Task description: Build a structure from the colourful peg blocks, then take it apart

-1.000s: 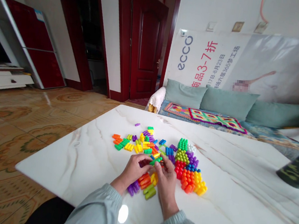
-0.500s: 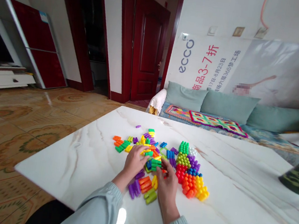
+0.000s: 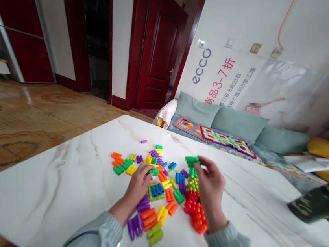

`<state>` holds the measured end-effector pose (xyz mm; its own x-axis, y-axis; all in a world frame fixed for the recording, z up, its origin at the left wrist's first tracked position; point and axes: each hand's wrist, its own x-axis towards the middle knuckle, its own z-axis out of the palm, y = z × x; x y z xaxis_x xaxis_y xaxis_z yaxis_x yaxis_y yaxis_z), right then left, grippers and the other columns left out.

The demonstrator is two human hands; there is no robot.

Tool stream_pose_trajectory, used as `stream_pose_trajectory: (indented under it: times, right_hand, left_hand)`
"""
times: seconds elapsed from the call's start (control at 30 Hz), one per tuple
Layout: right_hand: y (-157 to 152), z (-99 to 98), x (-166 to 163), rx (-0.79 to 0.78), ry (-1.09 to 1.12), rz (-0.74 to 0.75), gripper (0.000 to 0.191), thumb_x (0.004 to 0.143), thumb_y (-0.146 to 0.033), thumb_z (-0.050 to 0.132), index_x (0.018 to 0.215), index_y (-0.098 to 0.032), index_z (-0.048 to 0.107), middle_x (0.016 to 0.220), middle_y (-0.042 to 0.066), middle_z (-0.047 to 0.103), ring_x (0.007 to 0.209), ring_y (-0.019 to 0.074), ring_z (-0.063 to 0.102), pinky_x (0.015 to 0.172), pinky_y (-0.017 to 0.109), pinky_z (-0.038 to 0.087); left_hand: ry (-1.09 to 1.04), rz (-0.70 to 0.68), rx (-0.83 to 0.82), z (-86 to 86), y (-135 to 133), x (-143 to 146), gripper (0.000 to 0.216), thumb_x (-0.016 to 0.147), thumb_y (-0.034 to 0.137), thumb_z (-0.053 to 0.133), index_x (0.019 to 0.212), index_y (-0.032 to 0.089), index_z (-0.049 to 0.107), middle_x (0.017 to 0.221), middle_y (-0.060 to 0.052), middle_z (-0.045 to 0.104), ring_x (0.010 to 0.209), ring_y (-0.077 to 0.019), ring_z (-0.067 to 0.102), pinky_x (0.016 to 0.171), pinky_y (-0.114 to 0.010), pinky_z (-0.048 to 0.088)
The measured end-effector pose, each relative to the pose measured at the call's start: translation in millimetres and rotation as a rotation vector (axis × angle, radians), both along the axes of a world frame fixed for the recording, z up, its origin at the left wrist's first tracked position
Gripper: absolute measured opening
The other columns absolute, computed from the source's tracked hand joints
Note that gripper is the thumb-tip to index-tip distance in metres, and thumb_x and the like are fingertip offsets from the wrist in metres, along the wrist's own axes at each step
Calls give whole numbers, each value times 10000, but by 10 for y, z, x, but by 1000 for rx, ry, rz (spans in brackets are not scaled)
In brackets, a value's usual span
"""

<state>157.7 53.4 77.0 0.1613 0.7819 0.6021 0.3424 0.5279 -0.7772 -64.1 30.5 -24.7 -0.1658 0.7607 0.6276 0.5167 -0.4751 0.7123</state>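
My right hand (image 3: 212, 182) pinches a green plastic building block (image 3: 190, 160) made of joined bullet-shaped tubes, raised over the far end of the group of blocks standing on end. In that group I see lime-green blocks (image 3: 193, 184), red blocks (image 3: 191, 202) and orange blocks (image 3: 200, 221); my right hand hides the rest. My left hand (image 3: 137, 183) is closed on a smaller green block (image 3: 154, 172) at the middle of the loose pile. Just below its fingers lies a blue block (image 3: 157, 189) on a lime one. Purple blocks (image 3: 135, 226) lie nearer to me.
The blocks are spread on a white marble-patterned table (image 3: 79, 193). A camouflage-patterned bottle (image 3: 311, 203) lies toward the right edge. Beyond the table is a sofa with green cushions (image 3: 238, 126). A dark red door (image 3: 160, 51) stands ajar behind.
My right hand has lifted a green block from the pile and carried it right and away, over the standing group. My left hand stays at the pile. The view has turned slightly right.
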Motion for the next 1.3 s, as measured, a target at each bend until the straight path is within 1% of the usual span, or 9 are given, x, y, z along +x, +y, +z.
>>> stream_pose_trajectory:
  times: [0.1,0.13,0.23,0.4,0.57,0.77,0.9,1.07,1.3]
  right_hand:
    - [823,255,380,-31,-174,-145,294,762,-305,642,992,-144,731,895,102,762,816,242,701,760,391,564]
    - [1055,254,483,-121,-318,-171,269,734,-269,632,951,-153,740,865,92,766,799,235,704,764,374,555]
    - [1501,72,677,-233,-451,-167,155,614,-159,646,729,-176,748,691,62,746,682,235,696,690,341,527]
    - [1683,-300,751,-308,-529,-136,177,564,-106,613,639,-211,735,630,19,731,656,211,691,650,286,492]
    - [1765,-438,766,-354,-527,-105,185,562,-114,612,649,-214,741,642,13,740,666,197,700,653,266,501]
    - [1762,-504,740,-385,-489,-47,228,553,-94,555,638,-197,740,618,17,739,622,185,702,620,257,515]
    - [1711,-438,722,-362,-463,-41,197,566,-123,557,619,-202,729,607,21,733,618,185,696,625,267,521]
    - [1440,-258,451,-241,-404,-55,258,703,-241,546,845,-182,753,864,72,776,814,214,705,783,334,535]
    - [450,-272,-294,-183,-545,428,194,768,-305,698,932,-213,743,832,18,744,693,162,654,639,269,503]
  left_hand:
    - [2,-15,36,-5,28,25,202,903,156,532,1024,213,684,1005,-65,674,970,-206,660,851,-343,558]
    - [7,-18,45,-9,34,36,201,896,152,544,1019,216,690,997,-62,681,972,-208,660,870,-348,552]
    - [13,-29,29,-18,36,63,207,893,151,556,1018,225,704,997,-63,690,956,-208,664,869,-342,550]
    - [27,-77,1,-1,12,89,207,887,132,570,1003,224,715,972,-61,688,935,-200,661,857,-328,549]
    - [41,-84,-22,38,-2,109,208,883,136,584,1004,233,723,978,-59,698,936,-200,665,858,-331,552]
    - [40,-82,-16,61,-2,114,204,875,137,589,986,234,730,966,-58,705,920,-197,673,846,-325,560]
    - [39,-72,-19,50,9,112,197,874,151,588,978,234,732,955,-60,711,913,-204,676,834,-335,564]
    - [-10,-49,10,53,14,114,211,855,140,594,1009,226,710,995,-61,726,952,-211,677,868,-345,562]
    - [-115,-42,-78,133,-16,135,296,800,86,584,1046,214,689,994,-56,724,845,-179,679,753,-297,585]
